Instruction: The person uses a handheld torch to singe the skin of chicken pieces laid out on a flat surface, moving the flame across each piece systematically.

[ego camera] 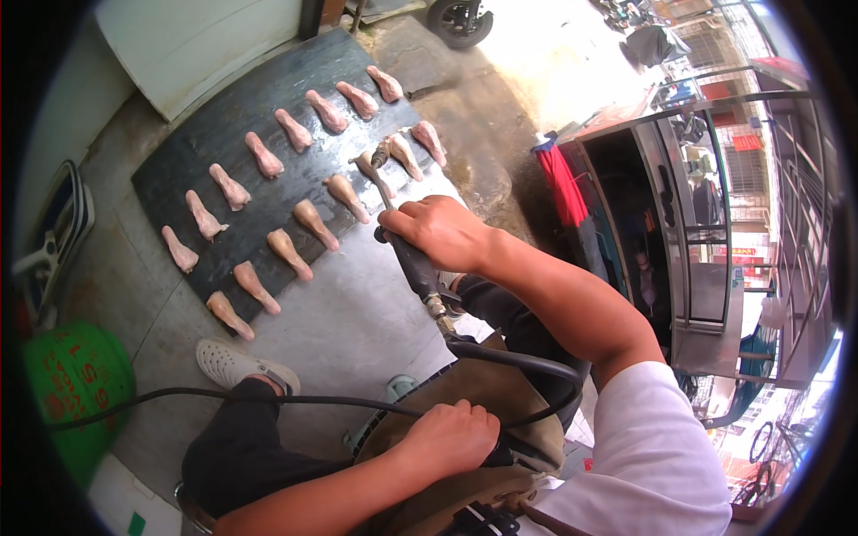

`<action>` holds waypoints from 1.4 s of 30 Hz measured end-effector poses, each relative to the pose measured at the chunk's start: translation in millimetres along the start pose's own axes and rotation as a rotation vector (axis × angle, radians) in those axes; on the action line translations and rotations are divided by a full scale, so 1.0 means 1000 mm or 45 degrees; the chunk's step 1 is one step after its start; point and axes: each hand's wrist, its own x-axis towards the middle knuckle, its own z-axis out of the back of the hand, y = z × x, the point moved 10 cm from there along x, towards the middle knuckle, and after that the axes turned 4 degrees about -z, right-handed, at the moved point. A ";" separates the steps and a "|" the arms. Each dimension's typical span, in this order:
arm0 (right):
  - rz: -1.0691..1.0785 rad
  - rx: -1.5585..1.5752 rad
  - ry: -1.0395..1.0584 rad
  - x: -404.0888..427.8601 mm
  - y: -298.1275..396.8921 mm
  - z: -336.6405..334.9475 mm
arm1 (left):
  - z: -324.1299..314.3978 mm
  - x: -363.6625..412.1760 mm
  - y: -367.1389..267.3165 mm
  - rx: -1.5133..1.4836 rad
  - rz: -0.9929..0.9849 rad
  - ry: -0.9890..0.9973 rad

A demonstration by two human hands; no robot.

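Observation:
My right hand [439,231] grips the black handle of a gas blowtorch [412,264]. Its metal nozzle lies over a chicken drumstick [366,164] in the nearer row, close to the right end of a dark board [268,194]; no flame can be made out. The drumsticks lie in two rows. Those in the far row, such as one drumstick [265,155], look pale pink, while several in the near row, such as another drumstick [289,253], look yellowish-brown. My left hand [456,432] rests closed at my lap, near a dark object that is mostly hidden, so its grip is unclear.
A black hose [322,400] runs from the torch past my lap to a green gas cylinder [80,395] at the left. A folded chair [60,241] stands beyond it. To the right are a metal-framed cabinet [690,234] and a red cloth [562,184]. A motorcycle wheel [459,20] shows at the top.

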 end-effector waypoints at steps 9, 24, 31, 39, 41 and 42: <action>0.017 -0.014 0.015 0.006 0.002 0.000 | -0.003 -0.001 0.001 -0.062 0.019 0.020; -0.496 0.422 -0.407 0.035 -0.103 0.091 | 0.044 0.005 -0.002 0.019 0.008 -0.428; -0.662 0.474 -0.214 0.096 -0.120 0.122 | 0.089 0.004 0.020 -0.035 0.140 -0.673; -0.828 0.439 -0.135 0.124 -0.140 0.124 | 0.111 -0.003 0.036 -0.022 0.301 -0.817; -0.846 0.480 -0.115 0.128 -0.141 0.121 | 0.117 -0.007 0.036 -0.029 0.309 -0.879; -0.846 0.478 -0.112 0.129 -0.142 0.120 | 0.117 -0.006 0.036 -0.021 0.305 -0.891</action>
